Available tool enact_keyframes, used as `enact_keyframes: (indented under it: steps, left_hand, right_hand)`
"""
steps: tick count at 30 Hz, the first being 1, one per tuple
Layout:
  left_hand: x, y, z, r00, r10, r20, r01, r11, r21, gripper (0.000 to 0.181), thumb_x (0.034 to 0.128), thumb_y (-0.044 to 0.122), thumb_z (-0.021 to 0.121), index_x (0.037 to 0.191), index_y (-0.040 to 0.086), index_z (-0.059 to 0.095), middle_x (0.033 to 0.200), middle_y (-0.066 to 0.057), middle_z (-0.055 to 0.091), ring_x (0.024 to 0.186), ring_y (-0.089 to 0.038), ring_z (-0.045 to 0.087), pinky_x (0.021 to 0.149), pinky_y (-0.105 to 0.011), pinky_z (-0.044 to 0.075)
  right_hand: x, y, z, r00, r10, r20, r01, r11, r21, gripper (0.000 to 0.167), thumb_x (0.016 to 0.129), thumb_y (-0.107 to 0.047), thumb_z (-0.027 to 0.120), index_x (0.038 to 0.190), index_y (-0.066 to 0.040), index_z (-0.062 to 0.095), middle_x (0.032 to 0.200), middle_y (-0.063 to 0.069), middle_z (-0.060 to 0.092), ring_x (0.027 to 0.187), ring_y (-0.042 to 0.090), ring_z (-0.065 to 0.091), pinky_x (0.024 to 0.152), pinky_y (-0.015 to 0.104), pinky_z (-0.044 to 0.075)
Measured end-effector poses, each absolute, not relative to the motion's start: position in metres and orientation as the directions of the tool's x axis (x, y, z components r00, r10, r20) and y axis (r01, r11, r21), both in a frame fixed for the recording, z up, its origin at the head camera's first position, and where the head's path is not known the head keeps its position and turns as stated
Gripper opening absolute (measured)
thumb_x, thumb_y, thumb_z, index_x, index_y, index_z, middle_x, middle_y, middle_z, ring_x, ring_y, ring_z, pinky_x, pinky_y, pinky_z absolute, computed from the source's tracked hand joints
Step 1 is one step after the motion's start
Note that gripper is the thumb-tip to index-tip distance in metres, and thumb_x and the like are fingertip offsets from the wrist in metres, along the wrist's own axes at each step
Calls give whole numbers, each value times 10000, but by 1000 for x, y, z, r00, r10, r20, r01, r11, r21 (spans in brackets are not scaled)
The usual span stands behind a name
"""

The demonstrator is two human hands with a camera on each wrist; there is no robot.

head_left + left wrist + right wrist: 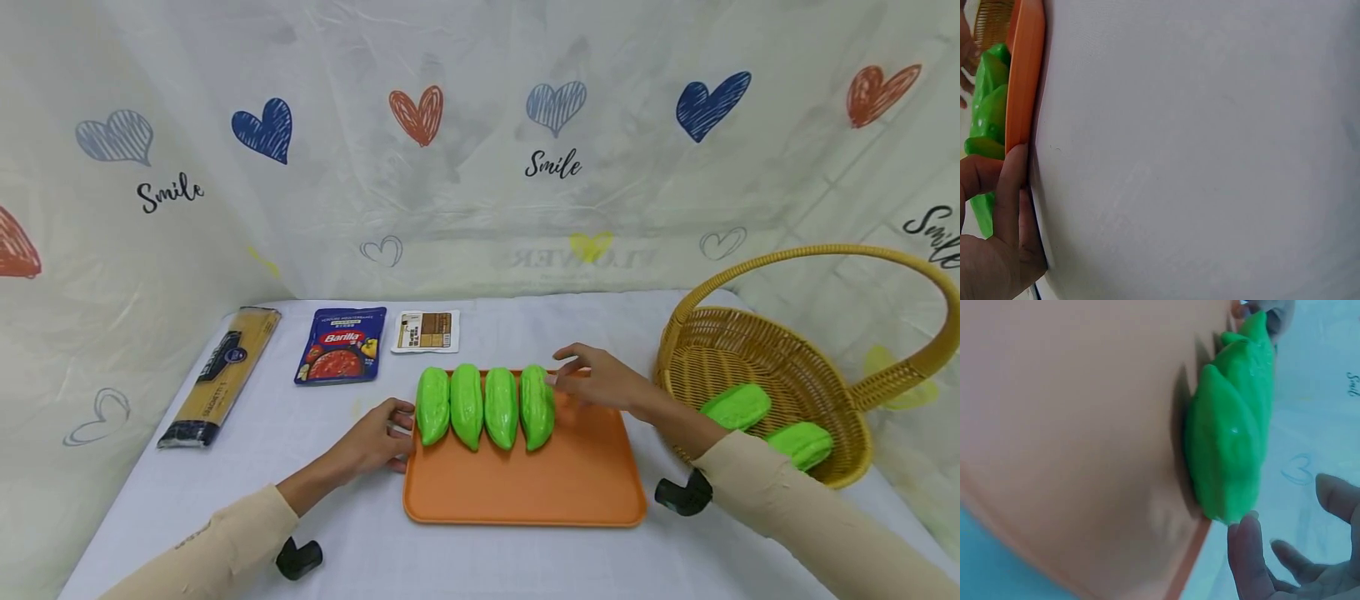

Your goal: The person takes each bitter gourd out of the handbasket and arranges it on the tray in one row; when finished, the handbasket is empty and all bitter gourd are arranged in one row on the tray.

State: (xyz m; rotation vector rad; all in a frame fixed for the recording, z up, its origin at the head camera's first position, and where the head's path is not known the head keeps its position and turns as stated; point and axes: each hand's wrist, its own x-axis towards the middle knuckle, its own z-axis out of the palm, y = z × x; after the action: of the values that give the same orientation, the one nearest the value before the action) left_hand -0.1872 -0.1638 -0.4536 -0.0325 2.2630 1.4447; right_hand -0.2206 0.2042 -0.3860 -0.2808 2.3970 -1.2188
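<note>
Green vegetables [467, 407]: lie four abreast on the orange tray [517, 487], between left hand [378, 437] and right hand [596, 379].
Left grip: clamped on the tray's left rim, beside the leftmost vegetable.
Right grip: loose, with fingers apart and one fingertip at the rightmost vegetable's far end.
Basket [757, 350]: stands right of the right hand, with two more vegetables [738, 407] inside.
Sauce pouch [341, 346]: lies beyond the left hand, with a white packet [426, 332] just right of it.
Noodle pack [225, 371]: lies left of the left hand, well apart.

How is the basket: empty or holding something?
Holding something: at least two green gourds lie in the basket; the right arm hides part.
</note>
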Motion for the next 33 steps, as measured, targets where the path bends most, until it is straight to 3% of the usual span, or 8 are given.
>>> enact_keyframes:
  steps: [9, 17, 22, 27, 33]
  left_hand:
    - [-187, -164, -451, -898, 217, -383, -257, 446, 857, 617, 815, -12, 691, 1389, 5, 466, 1194, -141, 533, 987, -228, 607, 662, -353, 648]
    - [-185, -164, -453, -898, 214, -384, -260, 446, 857, 613, 815, -17, 686, 1388, 4, 468, 1193, -142, 535, 961, -226, 610, 658, -355, 648]
    - [-185, -163, -452, -899, 218, -380, -255, 445, 859, 613, 813, -18, 680, 1388, 1, 468, 1192, -144, 537, 952, -226, 612, 658, -356, 648]
    - [-185, -163, -452, -898, 221, -381, -253, 449, 857, 614, 815, -11, 684, 1389, 3, 467, 1193, -142, 536, 964, -228, 608, 660, -353, 648]
    - [-186, -164, -453, -897, 222, -381, -252, 450, 856, 612, 824, -10, 691, 1392, 7, 465, 1191, -140, 532, 984, -230, 603, 662, -353, 648]
  right_hand:
    - [-206, 230, -361, -878, -405, -256, -29, 579, -815, 632, 965, -390, 645, 1450, -43, 436, 1357, 218, 551, 1065, 326, 657, 810, 420, 617]
    - [-200, 265, -353, -861, -412, -298, 21, 557, -831, 583, 976, -351, 632, 1436, -38, 457, 1394, 230, 534, 1161, 342, 621, 835, 371, 613]
    - [-194, 287, -348, -844, -440, -307, -9, 584, -811, 533, 978, -307, 621, 1426, -57, 476, 1378, 233, 537, 1027, 289, 655, 808, 385, 612]
    - [-187, 312, -342, -815, -490, -310, -50, 592, -804, 484, 996, -263, 591, 1421, -61, 478, 1389, 215, 527, 938, 320, 646, 776, 372, 607]
    - [-186, 346, -339, -807, -504, -307, -41, 567, -823, 480, 1013, -196, 549, 1442, -9, 443, 1444, 247, 488, 1115, 196, 650, 853, 368, 616]
